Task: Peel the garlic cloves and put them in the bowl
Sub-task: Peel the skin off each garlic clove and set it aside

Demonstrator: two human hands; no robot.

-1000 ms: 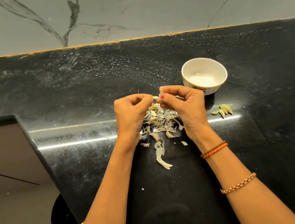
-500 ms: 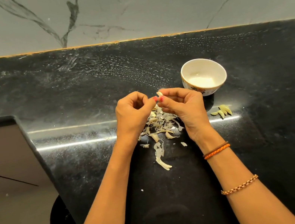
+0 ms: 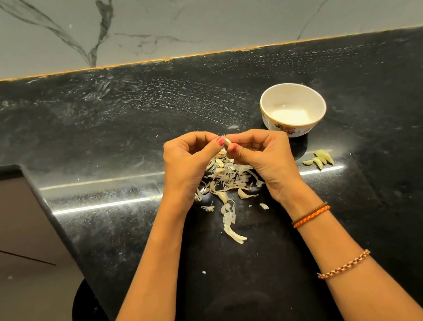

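A: What do the fingers have?

B: Both pinch one garlic clove point(image 3: 227, 142). The left hand point(image 3: 188, 165) has its fingers curled, thumb tip against the clove's left side; the right hand point(image 3: 264, 159) pinches it from the right and below, thumb and forefinger closed on it.

A: How does the clove lie?

B: Its long axis looks roughly upright between the two thumbs, though it is small and half hidden, so I would not swear to it.

A: And the bowl point(image 3: 293, 109)?

B: Beyond the right knuckles, up and to the right, close by. The right hand is plainly the nearer, so I judge it would carry the clove across.

A: What else?

B: A pile of skins point(image 3: 225, 180) directly under the fingers, and peeled cloves point(image 3: 320, 158) on the counter point(image 3: 114, 126) right of the right wrist, below the bowl.
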